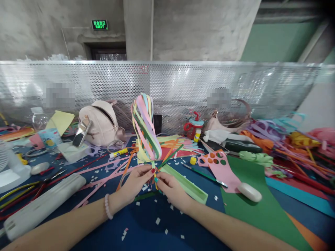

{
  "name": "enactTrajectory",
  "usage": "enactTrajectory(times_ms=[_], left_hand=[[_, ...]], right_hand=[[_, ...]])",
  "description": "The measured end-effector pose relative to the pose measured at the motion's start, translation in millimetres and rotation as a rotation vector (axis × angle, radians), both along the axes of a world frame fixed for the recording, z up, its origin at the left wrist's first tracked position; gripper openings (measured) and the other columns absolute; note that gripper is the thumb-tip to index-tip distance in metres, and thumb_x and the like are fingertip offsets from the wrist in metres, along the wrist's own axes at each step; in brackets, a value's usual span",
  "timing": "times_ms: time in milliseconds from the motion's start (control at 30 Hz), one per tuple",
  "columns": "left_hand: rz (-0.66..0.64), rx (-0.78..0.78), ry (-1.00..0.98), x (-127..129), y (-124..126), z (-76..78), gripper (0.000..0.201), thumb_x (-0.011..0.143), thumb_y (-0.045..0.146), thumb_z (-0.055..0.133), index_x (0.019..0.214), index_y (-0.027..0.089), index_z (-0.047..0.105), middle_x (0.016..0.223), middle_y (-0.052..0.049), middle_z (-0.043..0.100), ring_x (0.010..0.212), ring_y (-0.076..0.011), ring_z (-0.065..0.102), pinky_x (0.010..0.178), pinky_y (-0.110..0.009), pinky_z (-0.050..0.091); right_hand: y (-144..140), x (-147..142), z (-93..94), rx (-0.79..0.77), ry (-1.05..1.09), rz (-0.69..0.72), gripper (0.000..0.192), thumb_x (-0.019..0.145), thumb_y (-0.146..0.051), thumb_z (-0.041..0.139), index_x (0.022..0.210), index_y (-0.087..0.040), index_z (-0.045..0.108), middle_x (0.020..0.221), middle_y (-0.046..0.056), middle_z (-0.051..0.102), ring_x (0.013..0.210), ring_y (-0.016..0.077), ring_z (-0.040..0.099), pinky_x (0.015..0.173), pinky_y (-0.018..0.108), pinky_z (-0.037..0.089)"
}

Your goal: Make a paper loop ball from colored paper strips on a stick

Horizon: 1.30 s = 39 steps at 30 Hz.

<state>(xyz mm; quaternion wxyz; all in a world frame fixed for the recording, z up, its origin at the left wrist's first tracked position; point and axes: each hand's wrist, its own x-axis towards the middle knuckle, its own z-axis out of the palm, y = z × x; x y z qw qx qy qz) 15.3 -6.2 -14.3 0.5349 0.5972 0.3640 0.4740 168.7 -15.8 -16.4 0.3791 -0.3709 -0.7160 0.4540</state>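
Both hands, left point(136, 181) and right point(171, 188), pinch the base of an upright paper-strip lantern point(146, 127) above the littered tabletop point(146, 223); a slackened grip could let its loops spring apart.

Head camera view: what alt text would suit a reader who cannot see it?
Left hand and right hand pinch the base of a bundle of looped pastel paper strips, held upright over a blue table littered with paper scraps.

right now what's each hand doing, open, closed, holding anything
Left hand: closed, pinching the base of the paper strip bundle.
Right hand: closed, pinching the same bundle's base.
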Motion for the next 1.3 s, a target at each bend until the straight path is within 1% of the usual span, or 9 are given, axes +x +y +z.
enactTrajectory(times_ms=[200, 367, 467, 600, 767, 967, 1100, 1200, 1300], left_hand=[[0.034, -0.019, -0.016, 0.3, -0.5, 0.5, 0.029, 0.073, 0.041, 0.065, 0.069, 0.013, 0.061, 0.065, 0.001, 0.048, 0.061, -0.0098, 0.040, 0.056, -0.021, 0.032], [0.056, -0.047, -0.039, 1.0, -0.5, -0.5, 0.029, 0.070, 0.042, 0.067, 0.073, 0.013, 0.065, 0.064, 0.000, 0.052, 0.059, -0.0105, 0.042, 0.056, -0.022, 0.034], [0.058, -0.050, -0.052, 1.4, -1.5, 3.0, 0.030, 0.070, 0.042, 0.067, 0.074, 0.013, 0.066, 0.062, 0.000, 0.053, 0.057, -0.0099, 0.042, 0.055, -0.022, 0.034], [0.058, -0.038, -0.051, -0.5, -1.9, 10.6, 0.029, 0.071, 0.042, 0.067, 0.069, 0.012, 0.066, 0.055, 0.001, 0.047, 0.053, -0.0091, 0.039, 0.052, -0.021, 0.030], [0.077, -0.021, -0.062, -6.1, 1.7, 16.8, 0.027, 0.072, 0.040, 0.066, 0.072, 0.013, 0.069, 0.055, 0.001, 0.049, 0.053, -0.0089, 0.040, 0.052, -0.022, 0.032], [0.110, 0.014, -0.107, -10.0, 4.7, 24.2, 0.024, 0.072, 0.036, 0.067, 0.070, 0.013, 0.067, 0.059, 0.001, 0.051, 0.054, -0.0074, 0.040, 0.051, -0.019, 0.033], [0.111, 0.019, -0.133, -10.5, 5.7, 25.0, 0.023, 0.072, 0.036, 0.068, 0.072, 0.013, 0.068, 0.063, 0.000, 0.054, 0.055, -0.0075, 0.043, 0.051, -0.019, 0.035], [0.107, 0.009, -0.150, -10.5, 7.2, 22.1, 0.024, 0.072, 0.037, 0.068, 0.069, 0.014, 0.067, 0.061, 0.000, 0.054, 0.055, -0.0081, 0.045, 0.052, -0.019, 0.038], [0.099, -0.002, -0.161, -10.4, 7.9, 19.8, 0.023, 0.072, 0.037, 0.068, 0.068, 0.014, 0.066, 0.061, 0.000, 0.055, 0.056, -0.0083, 0.046, 0.053, -0.019, 0.039]], right_hand=[[-0.7, -1.2, -1.4, -0.032, 0.019, -0.020, 0.018, 0.079, -0.033, 0.049, 0.070, -0.018, 0.045, 0.058, -0.006, 0.037, 0.053, 0.0085, 0.032, 0.051, 0.022, 0.028], [-2.2, -1.9, 0.2, -0.036, 0.023, -0.037, 0.020, 0.076, -0.032, 0.053, 0.066, -0.019, 0.042, 0.056, -0.006, 0.039, 0.051, 0.0082, 0.033, 0.050, 0.023, 0.029], [-3.1, -2.6, 0.4, -0.029, 0.022, -0.058, 0.021, 0.074, -0.031, 0.054, 0.064, -0.019, 0.041, 0.056, -0.006, 0.039, 0.052, 0.0083, 0.034, 0.051, 0.023, 0.030], [-3.2, -3.4, -1.8, -0.019, 0.005, -0.094, 0.023, 0.072, -0.030, 0.057, 0.062, -0.020, 0.039, 0.056, -0.007, 0.037, 0.051, 0.0079, 0.031, 0.050, 0.022, 0.029], [-2.3, -4.3, -5.3, 0.009, -0.021, -0.117, 0.027, 0.071, -0.029, 0.059, 0.061, -0.020, 0.035, 0.054, -0.008, 0.034, 0.050, 0.0076, 0.029, 0.048, 0.022, 0.027], [-5.2, -5.7, -5.6, 0.036, -0.074, -0.112, 0.024, 0.072, -0.025, 0.055, 0.062, -0.021, 0.034, 0.053, -0.008, 0.032, 0.049, 0.0077, 0.027, 0.047, 0.022, 0.025], [-7.3, -5.7, -4.7, 0.064, -0.131, -0.096, 0.023, 0.073, -0.025, 0.056, 0.064, -0.021, 0.036, 0.054, -0.008, 0.034, 0.050, 0.0081, 0.030, 0.048, 0.022, 0.025], [-8.7, -4.8, -2.5, 0.073, -0.165, -0.022, 0.017, 0.082, -0.028, 0.047, 0.067, -0.020, 0.042, 0.056, -0.006, 0.038, 0.053, 0.0095, 0.034, 0.051, 0.022, 0.029], [-9.6, -4.1, 0.0, 0.086, -0.171, 0.018, 0.023, 0.086, -0.030, 0.039, 0.066, -0.019, 0.043, 0.061, -0.004, 0.041, 0.057, 0.0107, 0.038, 0.055, 0.023, 0.032]])
